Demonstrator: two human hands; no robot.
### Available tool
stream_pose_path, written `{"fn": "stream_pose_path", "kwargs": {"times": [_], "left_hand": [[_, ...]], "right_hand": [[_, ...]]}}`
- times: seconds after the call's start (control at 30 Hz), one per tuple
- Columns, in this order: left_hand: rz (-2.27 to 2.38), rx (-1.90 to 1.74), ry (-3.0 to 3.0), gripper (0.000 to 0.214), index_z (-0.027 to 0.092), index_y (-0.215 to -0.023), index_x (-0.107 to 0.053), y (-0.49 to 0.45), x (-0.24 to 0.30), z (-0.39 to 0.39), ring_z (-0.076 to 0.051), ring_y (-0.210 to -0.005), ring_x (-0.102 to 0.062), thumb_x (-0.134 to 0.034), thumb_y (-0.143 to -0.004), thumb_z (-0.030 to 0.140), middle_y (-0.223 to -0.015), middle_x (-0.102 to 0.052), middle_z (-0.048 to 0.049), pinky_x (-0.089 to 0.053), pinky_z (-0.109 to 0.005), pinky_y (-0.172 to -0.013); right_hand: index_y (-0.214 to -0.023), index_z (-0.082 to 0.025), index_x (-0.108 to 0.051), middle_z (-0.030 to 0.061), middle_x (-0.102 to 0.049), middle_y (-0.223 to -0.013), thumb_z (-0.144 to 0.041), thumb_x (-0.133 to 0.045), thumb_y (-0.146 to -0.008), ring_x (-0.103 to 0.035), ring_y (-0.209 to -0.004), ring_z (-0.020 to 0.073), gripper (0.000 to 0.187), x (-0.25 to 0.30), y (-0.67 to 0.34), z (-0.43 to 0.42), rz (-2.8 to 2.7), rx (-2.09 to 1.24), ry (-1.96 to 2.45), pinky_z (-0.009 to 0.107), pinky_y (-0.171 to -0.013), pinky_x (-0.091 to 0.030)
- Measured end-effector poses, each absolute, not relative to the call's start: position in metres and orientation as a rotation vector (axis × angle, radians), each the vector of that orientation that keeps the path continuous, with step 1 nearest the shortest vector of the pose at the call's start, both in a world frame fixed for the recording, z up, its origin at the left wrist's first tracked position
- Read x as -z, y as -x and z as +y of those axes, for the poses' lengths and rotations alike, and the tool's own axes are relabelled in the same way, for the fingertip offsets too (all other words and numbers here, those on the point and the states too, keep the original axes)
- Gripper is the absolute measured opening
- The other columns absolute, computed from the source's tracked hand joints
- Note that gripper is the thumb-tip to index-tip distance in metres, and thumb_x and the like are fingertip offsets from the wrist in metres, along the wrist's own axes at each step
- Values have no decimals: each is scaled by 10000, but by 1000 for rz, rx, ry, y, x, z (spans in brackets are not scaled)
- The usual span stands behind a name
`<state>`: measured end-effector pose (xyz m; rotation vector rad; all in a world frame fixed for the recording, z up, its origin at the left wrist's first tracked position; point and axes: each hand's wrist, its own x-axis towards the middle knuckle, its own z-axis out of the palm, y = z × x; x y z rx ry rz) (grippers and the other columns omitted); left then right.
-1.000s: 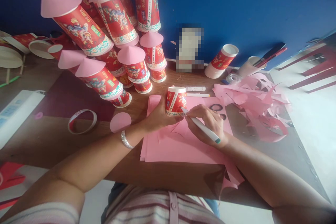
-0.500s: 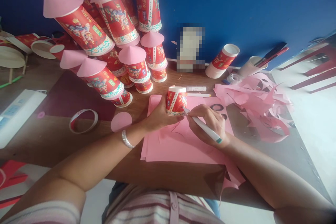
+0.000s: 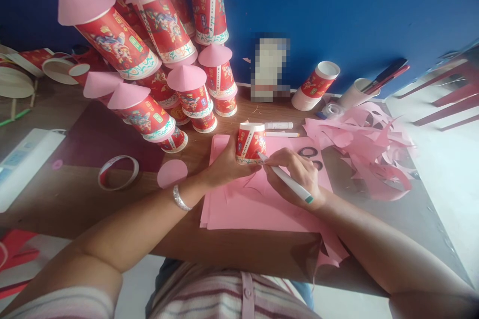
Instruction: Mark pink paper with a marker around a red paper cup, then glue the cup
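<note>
My left hand (image 3: 224,164) grips a red printed paper cup (image 3: 250,143) that stands upside down on a stack of pink paper (image 3: 258,204). My right hand (image 3: 297,173) is closed round a white pen (image 3: 288,183) with a green end. The pen's tip touches the paper right at the cup's rim, on its right side. A silver bracelet (image 3: 180,199) circles my left wrist. Both forearms reach in from the bottom of the view.
Several red cups with pink cone tops (image 3: 164,60) are piled at the back left. A pink paper circle (image 3: 171,173) and a cup ring (image 3: 118,172) lie to the left. Pink paper scraps (image 3: 362,149) heap on the right, by a glue stick (image 3: 279,125) and a cup of pens (image 3: 361,92).
None beyond small camera shake; both hands stay at the cup with the pen tip at its rim.
</note>
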<state>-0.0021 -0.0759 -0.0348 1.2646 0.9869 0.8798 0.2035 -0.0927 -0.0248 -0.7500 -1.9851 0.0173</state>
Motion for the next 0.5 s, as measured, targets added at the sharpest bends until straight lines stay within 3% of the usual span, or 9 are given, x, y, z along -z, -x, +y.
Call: {"fn": "stream_pose_path", "kwargs": {"times": [0.5], "left_hand": [[959,-889,-1239,928,253,-1468,-447,6,40,-76,-352,-1299,-680,-982,-772,555,-1340,-669,-109,-591,-524,-1107]], "right_hand": [[-1041,-235,-614,-35,-709,-781,-58,-659,-988,-681,-596,110,190,17,-207,-98,-2031,-56,686,222,-532,-534]]}}
